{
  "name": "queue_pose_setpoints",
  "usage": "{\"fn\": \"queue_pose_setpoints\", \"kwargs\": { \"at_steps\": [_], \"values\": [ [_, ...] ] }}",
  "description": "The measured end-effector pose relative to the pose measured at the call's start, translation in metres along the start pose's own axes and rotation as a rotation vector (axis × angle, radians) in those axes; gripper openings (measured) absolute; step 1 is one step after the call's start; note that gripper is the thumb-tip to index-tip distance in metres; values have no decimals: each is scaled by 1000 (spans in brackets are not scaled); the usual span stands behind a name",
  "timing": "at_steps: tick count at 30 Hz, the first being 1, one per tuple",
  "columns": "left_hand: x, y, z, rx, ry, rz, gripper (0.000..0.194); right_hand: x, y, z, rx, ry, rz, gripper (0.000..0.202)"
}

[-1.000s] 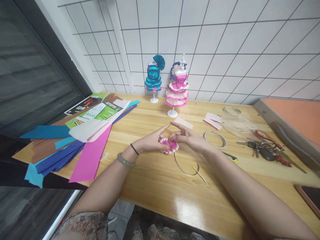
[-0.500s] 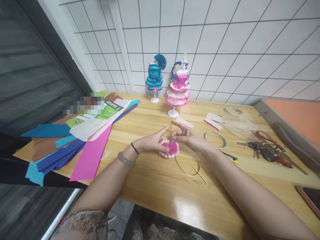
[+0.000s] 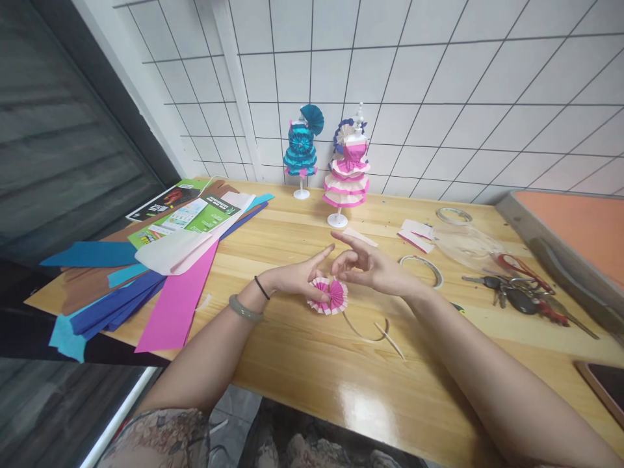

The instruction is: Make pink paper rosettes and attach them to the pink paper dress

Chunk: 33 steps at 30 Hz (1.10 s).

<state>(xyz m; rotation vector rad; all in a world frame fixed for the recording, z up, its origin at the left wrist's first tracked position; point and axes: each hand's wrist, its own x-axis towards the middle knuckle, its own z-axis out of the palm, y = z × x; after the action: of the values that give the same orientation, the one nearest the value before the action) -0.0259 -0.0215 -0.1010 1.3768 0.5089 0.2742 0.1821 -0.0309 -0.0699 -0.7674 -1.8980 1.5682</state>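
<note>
Rosette [image 3: 337,296] of pleated pink paper, pale-rimmed, in pinch of left hand [image 3: 296,278], right hand [image 3: 374,266] loosely spread alongside.

One thin black band [image 3: 261,288], left wrist [image 3: 252,294]; one smooth, rounded grey-green bangle [image 3: 244,312], nearer the elbow; one floral-patterned sleeve [image 3: 163,434], muted beige-brown, left upper arm.

The rosette [image 3: 337,296] is bright pink with a pale pink rim.
</note>
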Motion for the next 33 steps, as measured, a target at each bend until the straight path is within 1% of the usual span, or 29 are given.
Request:
{"fn": "queue_pose_setpoints", "kwargs": {
  "at_steps": [3,6,10,15,20,24,26,30,31,33],
  "values": [
    [0,-2,-2,9,-48,-38,119,-4,-8,3,-270,-55,-38,72],
    [0,-3,-2,13,-92,-52,117,-7,-13,6,-498,-59,-58,69],
    [0,-2,-2,2,-126,-51,113,-7,-16,9,-659,-43,-53,64],
    [-1,-1,-1,-3,-156,-58,105,-7,-18,10,-699,-76,-52,60],
    [-1,-1,-1,-8,-189,-88,106,-8,-15,6,-605,-110,-64,56],
    [-2,0,0,14,-202,-72,101,-9,-14,6,-552,-143,-111,58],
    [-2,1,0,31,-219,-73,90,-8,-14,8,-544,-155,-125,59],
    [-1,5,0,137,-319,-129,44,-8,-16,12,-560,-211,-144,61],
    [-1,6,1,155,-344,-140,37,-8,-16,13,-573,-218,-145,60],
    [0,10,1,168,-376,-137,34,-8,-16,14,-609,-217,-140,57]
  ]
}}
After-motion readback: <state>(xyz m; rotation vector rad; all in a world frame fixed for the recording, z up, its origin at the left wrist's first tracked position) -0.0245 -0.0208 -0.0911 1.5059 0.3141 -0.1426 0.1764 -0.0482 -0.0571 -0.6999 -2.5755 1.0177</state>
